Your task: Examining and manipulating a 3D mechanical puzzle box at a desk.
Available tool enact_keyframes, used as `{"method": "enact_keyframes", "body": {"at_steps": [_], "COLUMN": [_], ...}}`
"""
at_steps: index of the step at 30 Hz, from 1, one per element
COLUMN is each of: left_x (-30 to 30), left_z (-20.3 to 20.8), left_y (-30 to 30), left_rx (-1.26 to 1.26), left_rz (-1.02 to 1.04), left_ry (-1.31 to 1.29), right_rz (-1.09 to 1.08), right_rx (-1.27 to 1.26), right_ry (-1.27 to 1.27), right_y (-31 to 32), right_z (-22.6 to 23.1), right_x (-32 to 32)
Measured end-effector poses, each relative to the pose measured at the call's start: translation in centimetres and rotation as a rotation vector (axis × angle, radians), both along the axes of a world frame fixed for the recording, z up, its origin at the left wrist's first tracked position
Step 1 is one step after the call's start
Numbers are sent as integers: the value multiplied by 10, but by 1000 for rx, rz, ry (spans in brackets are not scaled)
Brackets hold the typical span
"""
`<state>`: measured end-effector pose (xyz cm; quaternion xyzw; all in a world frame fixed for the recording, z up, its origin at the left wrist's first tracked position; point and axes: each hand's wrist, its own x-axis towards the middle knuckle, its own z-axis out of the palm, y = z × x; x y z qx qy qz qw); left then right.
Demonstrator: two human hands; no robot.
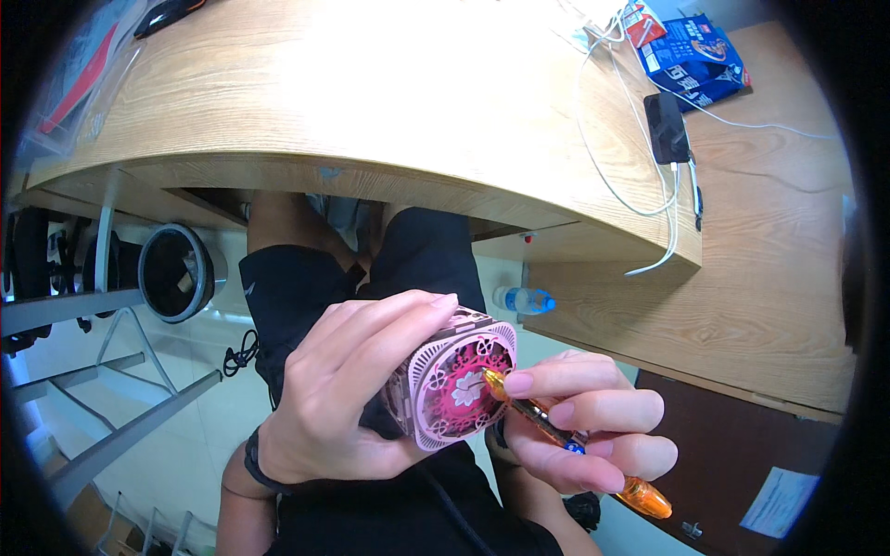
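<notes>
Left hand [348, 389] wrapped around a small pink box [454, 385] over the lap, below the wooden desk [371, 102]: openwork sides, round magenta face with pale flower at centre. Right hand [584, 426] pinching an orange translucent tool [556, 431], tip touching the flower.

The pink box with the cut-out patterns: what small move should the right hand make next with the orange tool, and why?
Probably a light turn or press of the orange tool where it is, without shifting it. Its tip already rests at the flower in the middle of the pink box, the right hand pinches the tool near that tip, and the left hand grips the box from the side to steady it.
</notes>
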<state>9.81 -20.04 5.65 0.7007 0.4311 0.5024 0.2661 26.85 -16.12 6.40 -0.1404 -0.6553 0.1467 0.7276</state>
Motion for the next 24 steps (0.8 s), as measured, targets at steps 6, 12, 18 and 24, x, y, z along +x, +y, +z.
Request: {"method": "enact_keyframes", "body": {"at_steps": [6, 12, 18, 24], "left_x": [-1, 0, 0, -2], "left_z": [1, 0, 0, 0], "left_y": [-2, -1, -1, -2], "left_rx": [-41, -27, -12, 8], "left_rz": [-8, 0, 14, 14], "left_ry": [-37, -39, -31, -2], "right_rz": [-29, -6, 49, -30], "right_rx": [89, 112, -39, -73], "right_ry": [8, -55, -149, -232], "right_y": [2, 4, -2, 5], "right_z": [-6, -6, 3, 8], "right_x": [-5, 0, 8, -1]}}
